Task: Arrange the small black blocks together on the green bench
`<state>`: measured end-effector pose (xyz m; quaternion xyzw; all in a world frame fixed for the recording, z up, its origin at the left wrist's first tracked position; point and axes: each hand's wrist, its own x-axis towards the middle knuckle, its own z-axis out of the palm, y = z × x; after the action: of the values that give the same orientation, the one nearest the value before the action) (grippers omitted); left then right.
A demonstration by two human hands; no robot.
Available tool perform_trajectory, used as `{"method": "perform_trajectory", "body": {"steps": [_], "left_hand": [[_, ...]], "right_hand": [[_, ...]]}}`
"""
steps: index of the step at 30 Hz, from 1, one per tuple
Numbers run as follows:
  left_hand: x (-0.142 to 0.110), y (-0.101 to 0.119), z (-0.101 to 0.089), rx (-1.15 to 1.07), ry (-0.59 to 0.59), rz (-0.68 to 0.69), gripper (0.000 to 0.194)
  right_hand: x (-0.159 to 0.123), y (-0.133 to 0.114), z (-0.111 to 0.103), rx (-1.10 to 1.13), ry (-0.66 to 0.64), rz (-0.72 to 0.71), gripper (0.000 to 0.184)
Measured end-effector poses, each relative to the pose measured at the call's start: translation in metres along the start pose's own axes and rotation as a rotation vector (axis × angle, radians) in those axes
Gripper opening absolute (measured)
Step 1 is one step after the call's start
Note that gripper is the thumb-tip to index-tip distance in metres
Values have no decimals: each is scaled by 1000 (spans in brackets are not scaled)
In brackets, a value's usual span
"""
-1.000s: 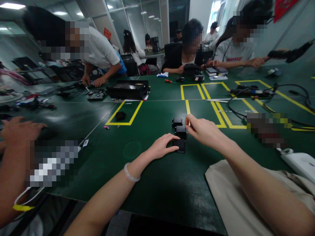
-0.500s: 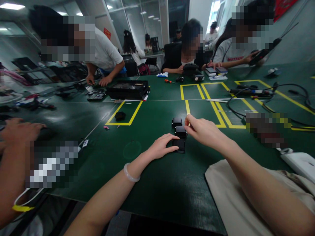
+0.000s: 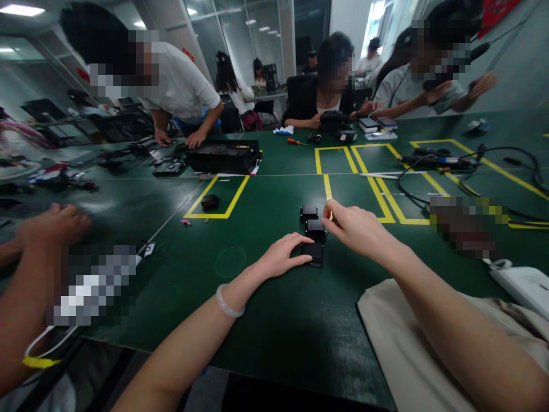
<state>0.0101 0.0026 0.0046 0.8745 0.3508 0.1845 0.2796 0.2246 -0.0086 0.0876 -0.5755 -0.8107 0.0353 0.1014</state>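
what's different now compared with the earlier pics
The upper-left person's hand moved right, to the black tray. The upper-right person's dark device moved up and left. The near-left person's hand shifted slightly right. Your left hand, right hand and the three black pieces stayed put.

The left hand (image 3: 281, 256) rests on the green bench (image 3: 266, 320), its fingers against the nearest black block (image 3: 313, 254). The right hand (image 3: 354, 225) is pinched beside the middle black block (image 3: 315, 229); whether it grips anything is hidden. The farthest black block (image 3: 309, 213) sits just beyond. Yellow tape (image 3: 327, 187) marks the bench, and a black tray (image 3: 225, 155) lies farther off, near a person in a white shirt (image 3: 180, 80).
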Motion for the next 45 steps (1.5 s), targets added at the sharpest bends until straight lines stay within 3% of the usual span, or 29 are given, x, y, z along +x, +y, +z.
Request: {"method": "perform_trajectory", "body": {"steps": [26,45], "left_hand": [[0,2,-1,10,-5,0,36],[0,0,1,9,-4,5,36]], "right_hand": [[-2,1,-1,65,-10,-61,20],[0,-1,0,-5,1,-17,20]]}}
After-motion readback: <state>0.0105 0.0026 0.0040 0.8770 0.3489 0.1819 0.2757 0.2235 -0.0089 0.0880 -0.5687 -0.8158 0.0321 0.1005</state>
